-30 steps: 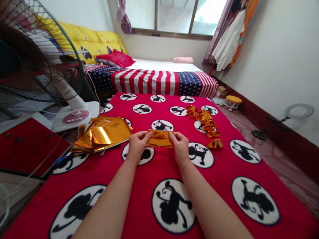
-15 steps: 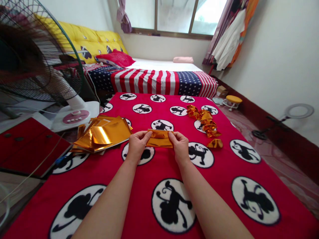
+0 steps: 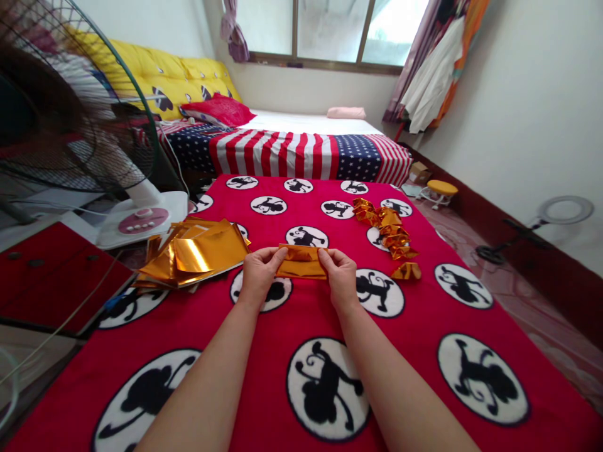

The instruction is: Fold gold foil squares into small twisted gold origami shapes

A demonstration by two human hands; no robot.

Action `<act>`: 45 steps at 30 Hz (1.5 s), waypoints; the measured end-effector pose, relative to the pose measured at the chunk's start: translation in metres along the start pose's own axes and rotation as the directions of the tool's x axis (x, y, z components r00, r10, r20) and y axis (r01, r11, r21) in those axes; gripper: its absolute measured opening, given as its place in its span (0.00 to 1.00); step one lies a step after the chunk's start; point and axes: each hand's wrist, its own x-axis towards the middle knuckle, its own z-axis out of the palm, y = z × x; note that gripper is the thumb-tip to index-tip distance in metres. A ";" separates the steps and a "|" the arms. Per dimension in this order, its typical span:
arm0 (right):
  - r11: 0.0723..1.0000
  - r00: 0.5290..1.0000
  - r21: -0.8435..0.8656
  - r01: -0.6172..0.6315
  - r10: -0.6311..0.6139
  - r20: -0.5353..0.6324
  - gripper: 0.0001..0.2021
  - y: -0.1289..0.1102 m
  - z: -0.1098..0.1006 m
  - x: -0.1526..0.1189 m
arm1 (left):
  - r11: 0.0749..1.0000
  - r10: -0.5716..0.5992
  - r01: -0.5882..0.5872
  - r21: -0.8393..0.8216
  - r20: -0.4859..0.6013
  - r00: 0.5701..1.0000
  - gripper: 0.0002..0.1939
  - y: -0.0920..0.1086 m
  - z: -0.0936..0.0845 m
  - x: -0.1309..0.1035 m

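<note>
Fingers (image 3: pixel 264 252) of both hands were closed on one folded gold sheet (image 3: pixel 302 266), thumbs on top, pinching it at its two ends. Farthest left stood a fan (image 3: pixel 51 107), its blades a blur, on a white base (image 3: pixel 141 216) with a pink control panel; in front of it was a red cabinet (image 3: pixel 61 282). Next came a loose, overlapping pile of gold sheets (image 3: pixel 207 254), lying near the left edge of the red cover (image 3: pixel 268 389), which was printed with black monkeys in white ovals.

Just right of the pile, the left hand (image 3: pixel 257 276) gripped the sheet's left end. The sheet lay level between the hands, near the middle of the cover, with a crease running across it; whether its underside touched the cloth could not be told. The right hand (image 3: pixel 343 276) gripped the other end, its thumb near the upper corner.

Farther right, a row of folded gold pieces (image 3: pixel 390 231) rested bunched together on the cover, with a single piece (image 3: pixel 407 271) just beside their near end. Beyond the cover's right edge stood a yellow-topped stool (image 3: pixel 443 188) and, farthest right, a ring light (image 3: pixel 565 210).
</note>
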 end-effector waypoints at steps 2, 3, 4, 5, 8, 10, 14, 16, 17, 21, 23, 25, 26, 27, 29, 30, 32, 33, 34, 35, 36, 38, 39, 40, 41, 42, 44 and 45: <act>1.000 1.000 0.004 0.003 -0.003 0.000 0.15 0.000 0.000 0.000 | 1.000 0.000 0.000 0.000 0.003 1.000 0.19 -0.001 0.000 0.000; 1.000 1.000 0.005 0.005 -0.005 0.000 0.15 0.000 0.000 0.000 | 1.000 0.001 -0.001 0.005 0.006 1.000 0.19 -0.001 0.000 0.000; 1.000 1.000 0.003 0.006 -0.006 0.000 0.15 0.000 0.000 0.000 | 1.000 0.004 -0.004 0.015 0.009 1.000 0.19 -0.001 0.000 0.000; 1.000 1.000 -0.006 0.009 -0.009 0.000 0.15 0.000 0.000 0.000 | 1.000 0.010 -0.010 0.029 0.012 1.000 0.19 -0.001 0.000 0.000; 0.996 0.999 -0.082 0.033 -0.034 -0.015 0.16 0.000 0.000 0.000 | 0.991 0.051 -0.051 0.126 0.006 0.999 0.18 -0.002 -0.001 0.001; 0.980 0.997 -0.186 0.066 -0.072 -0.024 0.16 0.000 -0.001 0.000 | 0.956 0.115 -0.106 0.274 -0.016 0.993 0.17 -0.003 -0.003 0.001; 0.844 0.984 -0.515 0.147 -0.178 -0.011 0.17 0.001 -0.004 0.000 | 0.745 0.251 -0.192 0.639 -0.002 0.968 0.16 -0.004 -0.006 0.000; 0.741 0.980 -0.654 0.152 -0.201 -0.001 0.17 0.001 -0.006 0.000 | 0.621 0.270 -0.193 0.760 0.024 0.963 0.16 -0.003 -0.007 -0.002; 0.692 0.980 -0.707 0.144 -0.199 0.004 0.16 0.002 -0.007 0.001 | 0.562 0.271 -0.187 0.805 0.035 0.962 0.16 -0.002 -0.007 -0.003; 0.495 0.986 -0.862 0.109 -0.162 0.032 0.14 0.000 -0.008 0.001 | 0.359 0.248 -0.156 0.920 0.067 0.966 0.16 0.003 -0.006 -0.008; 0.404 0.988 -0.909 0.102 -0.146 0.046 0.14 -0.001 -0.007 0.001 | 0.284 0.234 -0.151 0.947 0.084 0.969 0.16 0.004 -0.005 -0.009; 0.337 0.991 -0.937 0.088 -0.126 0.048 0.13 -0.003 -0.005 0.002 | 0.231 0.224 -0.146 0.962 0.093 0.970 0.17 0.005 -0.004 -0.010; 0.314 0.992 -0.946 0.076 -0.115 0.042 0.13 -0.003 -0.004 0.002 | 0.213 0.219 -0.144 0.966 0.096 0.971 0.17 0.005 -0.003 -0.010; 0.296 0.994 -0.953 0.060 -0.104 0.030 0.13 -0.004 -0.002 0.002 | 0.198 0.214 -0.144 0.970 0.100 0.972 0.17 0.005 -0.003 -0.010; 0.271 0.996 -0.962 0.028 -0.085 0.005 0.12 -0.004 0.000 0.003 | 0.176 0.206 -0.148 0.973 0.111 0.972 0.17 0.005 -0.002 -0.009; 0.263 0.997 -0.965 0.015 -0.076 -0.006 0.12 -0.005 0.002 0.003 | 0.167 0.204 -0.151 0.974 0.115 0.972 0.17 0.004 -0.002 -0.009; 0.257 0.998 -0.967 -0.003 -0.063 -0.020 0.10 -0.005 0.004 0.003 | 0.150 0.200 -0.151 0.977 0.120 0.973 0.16 0.004 -0.001 -0.009; 0.258 0.998 -0.966 -0.008 -0.059 -0.024 0.09 -0.005 0.004 0.002 | 0.145 0.193 -0.148 0.978 0.119 0.974 0.15 0.004 -0.001 -0.009; 0.262 0.998 -0.965 -0.010 -0.062 -0.027 0.08 -0.006 0.005 0.002 | 0.142 0.184 -0.141 0.980 0.114 0.976 0.14 0.004 0.000 -0.009; 0.267 0.997 -0.964 -0.009 -0.072 -0.030 0.07 -0.006 0.006 0.002 | 0.141 0.172 -0.128 0.982 0.103 0.980 0.13 0.005 0.001 -0.010; 0.271 0.995 -0.963 -0.003 -0.090 -0.029 0.08 -0.006 0.006 0.001 | 0.142 0.161 -0.109 0.984 0.085 0.983 0.12 0.005 0.002 -0.010; 0.271 0.991 -0.962 0.026 -0.131 -0.010 0.09 -0.006 0.007 0.000 | 0.143 0.161 -0.082 0.986 0.058 0.985 0.11 0.006 0.004 -0.011; 0.267 0.989 -0.962 0.048 -0.145 0.009 0.08 -0.006 0.008 -0.001 | 0.142 0.177 -0.080 0.987 0.054 0.983 0.12 0.006 0.004 -0.011; 0.261 0.988 -0.963 0.073 -0.152 0.034 0.06 -0.005 0.008 -0.001 | 0.142 0.197 -0.090 0.986 0.061 0.978 0.12 0.006 0.005 -0.011; 0.254 0.987 -0.962 0.098 -0.149 0.061 0.04 -0.005 0.008 -0.002 | 0.143 0.215 -0.114 0.983 0.081 0.973 0.12 0.006 0.005 -0.010; 0.249 0.986 -0.961 0.120 -0.140 0.087 0.04 -0.005 0.009 -0.002 | 0.152 0.223 -0.147 0.977 0.111 0.969 0.10 0.005 0.004 -0.010; 0.239 0.986 -0.959 0.150 -0.112 0.126 0.06 -0.005 0.009 -0.003 | 0.193 0.205 -0.216 0.957 0.176 0.963 0.07 0.003 0.002 -0.008; 0.233 0.985 -0.959 0.160 -0.098 0.141 0.07 -0.005 0.010 -0.004 | 0.221 0.187 -0.244 0.944 0.205 0.961 0.07 0.003 0.000 -0.007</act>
